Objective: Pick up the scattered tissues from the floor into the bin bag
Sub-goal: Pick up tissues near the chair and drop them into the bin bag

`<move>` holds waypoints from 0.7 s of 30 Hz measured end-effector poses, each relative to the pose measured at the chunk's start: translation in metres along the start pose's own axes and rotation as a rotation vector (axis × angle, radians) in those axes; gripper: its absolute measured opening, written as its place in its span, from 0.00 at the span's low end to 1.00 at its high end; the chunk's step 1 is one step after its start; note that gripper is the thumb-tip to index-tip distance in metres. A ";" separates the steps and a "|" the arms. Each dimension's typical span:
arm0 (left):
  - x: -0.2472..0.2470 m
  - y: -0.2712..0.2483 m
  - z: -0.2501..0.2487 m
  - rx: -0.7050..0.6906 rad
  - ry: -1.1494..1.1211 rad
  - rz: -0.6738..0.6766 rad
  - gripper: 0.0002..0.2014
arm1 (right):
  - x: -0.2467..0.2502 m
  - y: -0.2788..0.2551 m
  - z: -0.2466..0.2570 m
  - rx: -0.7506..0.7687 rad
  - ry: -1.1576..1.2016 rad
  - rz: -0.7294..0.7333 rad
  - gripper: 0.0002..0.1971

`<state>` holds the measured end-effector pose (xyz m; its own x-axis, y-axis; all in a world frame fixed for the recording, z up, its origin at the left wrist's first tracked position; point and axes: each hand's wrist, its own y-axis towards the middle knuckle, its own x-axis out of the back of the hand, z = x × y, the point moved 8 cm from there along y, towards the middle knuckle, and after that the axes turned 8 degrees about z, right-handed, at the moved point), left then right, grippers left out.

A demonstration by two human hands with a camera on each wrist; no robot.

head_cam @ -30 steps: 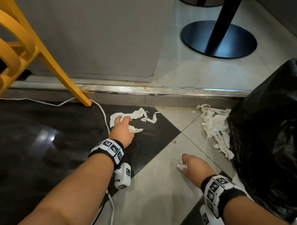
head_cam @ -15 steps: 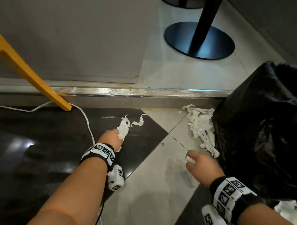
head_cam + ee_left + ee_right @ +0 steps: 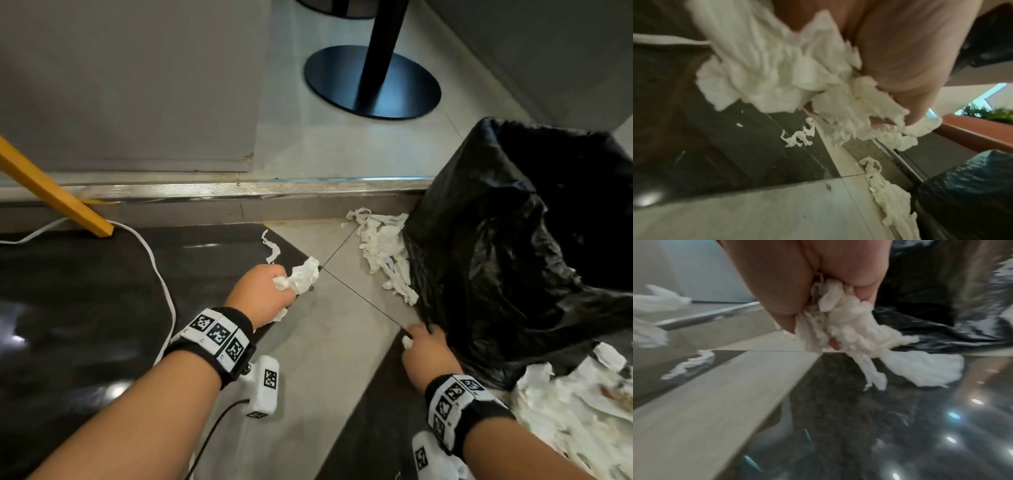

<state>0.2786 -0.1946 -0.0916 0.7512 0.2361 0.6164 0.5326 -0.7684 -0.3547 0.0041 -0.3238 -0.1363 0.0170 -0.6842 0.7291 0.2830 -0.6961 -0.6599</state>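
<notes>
My left hand grips a bunch of white tissues above the floor, shown close in the left wrist view as crumpled tissue. My right hand grips a smaller wad of tissue right beside the black bin bag, whose mouth stands open at the right. A torn strip of tissue lies on the dark tile ahead of my left hand. A larger pile of shredded tissue lies against the bag's left side.
A white cable runs across the dark tile past a yellow chair leg. A metal step edge crosses the floor ahead. A black table base stands beyond it. More white paper lies at the lower right.
My left hand has lifted the tissues off the dark tile and carried them right toward the bag, leaving one strip behind. My right hand has moved right to the bag's side.
</notes>
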 end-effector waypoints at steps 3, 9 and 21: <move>0.006 -0.005 0.008 0.015 0.108 -0.015 0.03 | -0.016 0.006 -0.029 -0.156 -0.084 0.074 0.24; 0.011 -0.005 0.041 0.130 0.284 -0.022 0.03 | -0.027 0.011 -0.021 -0.045 -0.208 0.035 0.19; -0.032 0.074 0.033 0.180 0.677 0.251 0.48 | 0.008 -0.011 0.039 0.318 -0.095 0.046 0.05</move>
<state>0.3064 -0.2392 -0.1612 0.4853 -0.3961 0.7795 0.4761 -0.6281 -0.6155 0.0385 -0.3132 -0.1157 0.1212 -0.6795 0.7236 0.5646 -0.5524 -0.6133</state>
